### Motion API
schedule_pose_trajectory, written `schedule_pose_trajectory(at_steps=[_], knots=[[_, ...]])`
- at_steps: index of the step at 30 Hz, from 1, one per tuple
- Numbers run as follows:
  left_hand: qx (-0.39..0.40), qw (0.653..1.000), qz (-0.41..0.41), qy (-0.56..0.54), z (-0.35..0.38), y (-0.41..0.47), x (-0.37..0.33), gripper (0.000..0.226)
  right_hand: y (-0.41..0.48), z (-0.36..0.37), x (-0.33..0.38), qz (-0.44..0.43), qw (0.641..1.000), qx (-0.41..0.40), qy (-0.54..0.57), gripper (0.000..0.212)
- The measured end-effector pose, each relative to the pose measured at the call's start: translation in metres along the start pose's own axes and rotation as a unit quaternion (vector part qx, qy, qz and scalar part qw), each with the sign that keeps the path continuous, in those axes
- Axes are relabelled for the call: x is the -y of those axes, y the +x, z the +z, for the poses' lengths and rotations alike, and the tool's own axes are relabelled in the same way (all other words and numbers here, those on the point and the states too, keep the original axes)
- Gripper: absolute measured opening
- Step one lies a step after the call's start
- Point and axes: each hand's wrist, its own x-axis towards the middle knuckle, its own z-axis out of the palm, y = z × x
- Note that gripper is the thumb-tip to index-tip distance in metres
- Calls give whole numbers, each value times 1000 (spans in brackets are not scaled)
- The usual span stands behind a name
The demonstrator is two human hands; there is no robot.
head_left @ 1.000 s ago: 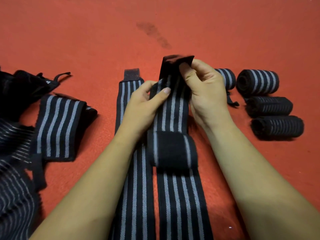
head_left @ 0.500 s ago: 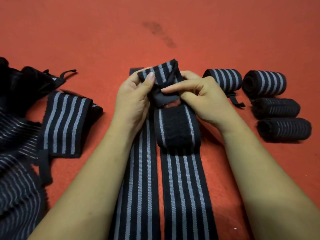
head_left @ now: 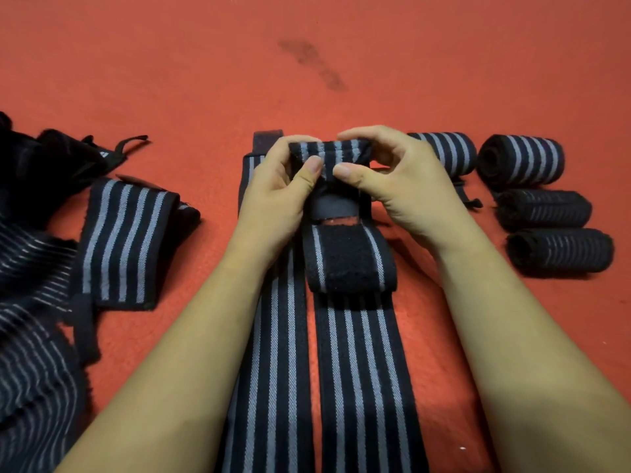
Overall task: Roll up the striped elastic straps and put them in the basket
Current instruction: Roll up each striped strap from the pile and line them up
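A black strap with grey stripes (head_left: 365,363) lies lengthwise on the red floor in front of me, with a fuzzy black patch (head_left: 345,254) near its far end. My left hand (head_left: 276,196) and my right hand (head_left: 406,186) both pinch that far end, which is curled into a small tight roll (head_left: 329,151) between thumbs and fingers. A second flat striped strap (head_left: 269,353) lies alongside it on the left, partly under my left forearm. No basket is in view.
Several finished rolls lie at the right: one (head_left: 450,153) behind my right hand, another (head_left: 522,158), and two darker ones (head_left: 546,208) (head_left: 563,252). A folded strap (head_left: 126,237) and a heap of loose straps (head_left: 30,302) lie at the left. A dark stain (head_left: 314,64) marks the floor.
The strap's far end was held up flat; both hands have folded it over and rolled it into a small tight roll. The hands have come closer together.
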Motion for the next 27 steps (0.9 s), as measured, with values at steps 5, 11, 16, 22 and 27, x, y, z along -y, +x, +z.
schedule_pose_trajectory(at_steps=[5,11,16,22,27], knots=[[-7,1000,-28,-1,2,-4,1,40,5,-4,-5,-5,994,-90,57,27],[25,996,-39,72,3,-4,4,18,9,-7,-12,-11,986,-152,70,23],[29,998,-61,7,7,-7,-4,21,10,-6,-11,-15,988,-134,70,25],[11,995,-41,87,6,-7,-1,20,7,2,-7,-57,992,-106,28,27],[-3,995,-99,-26,8,-7,-8,34,5,3,-4,-91,985,-145,29,24]])
